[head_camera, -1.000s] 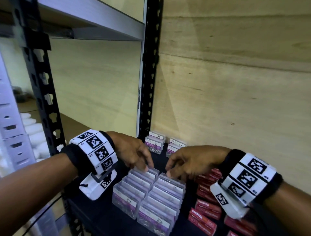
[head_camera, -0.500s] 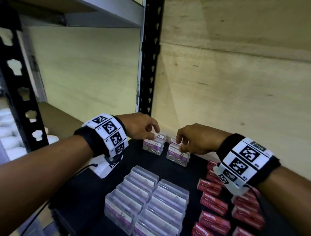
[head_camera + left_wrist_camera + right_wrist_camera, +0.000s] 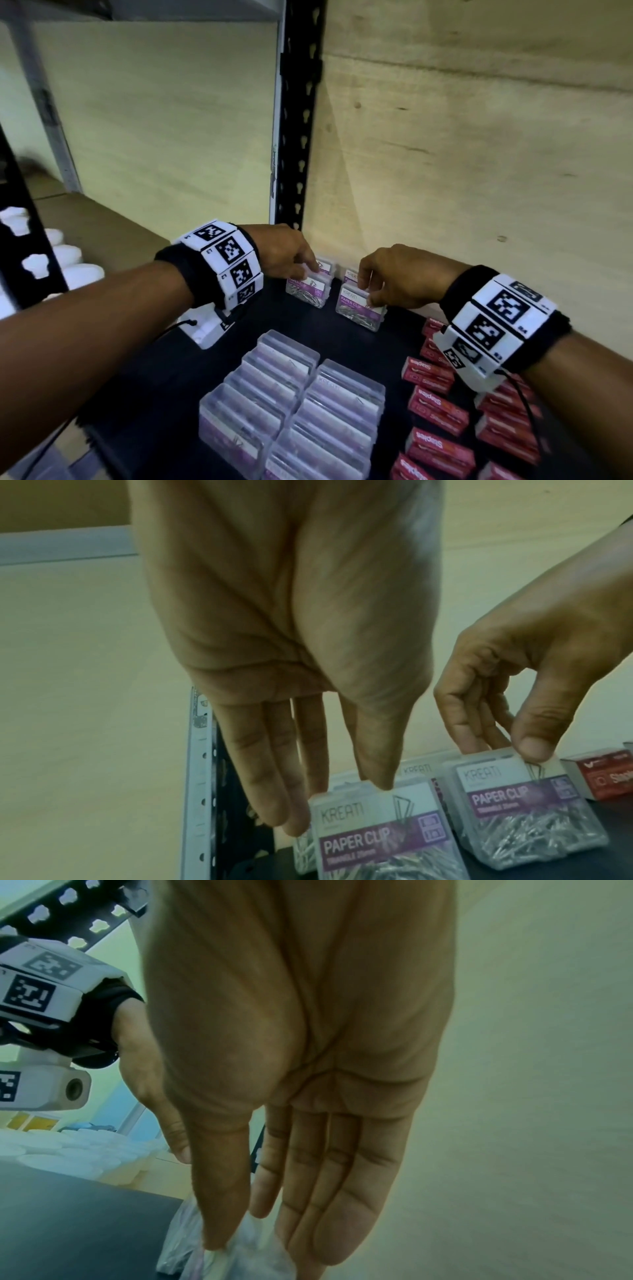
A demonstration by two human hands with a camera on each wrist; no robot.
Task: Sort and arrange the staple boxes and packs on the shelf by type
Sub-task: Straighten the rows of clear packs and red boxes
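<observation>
Two clear paper clip boxes with purple labels stand side by side at the back of the black shelf (image 3: 178,377). My left hand (image 3: 310,270) pinches the top of the left box (image 3: 308,293), thumb in front and fingers behind, as the left wrist view shows on that box (image 3: 377,840). My right hand (image 3: 364,294) pinches the top of the right box (image 3: 356,310), which also shows in the left wrist view (image 3: 514,804). In the right wrist view my right hand (image 3: 260,1245) has its thumb and fingers on either side of a clear box (image 3: 240,1259). Both boxes rest on the shelf.
Two more paper clip boxes (image 3: 325,265) stand right behind, against the plywood wall (image 3: 479,171). Two rows of clear boxes (image 3: 291,411) fill the front middle. Red staple boxes (image 3: 438,407) lie at the right. A black upright post (image 3: 298,137) stands at the back left.
Both hands left the front rows of clear boxes and reached to the back of the shelf. They now pinch the two paper clip boxes there.
</observation>
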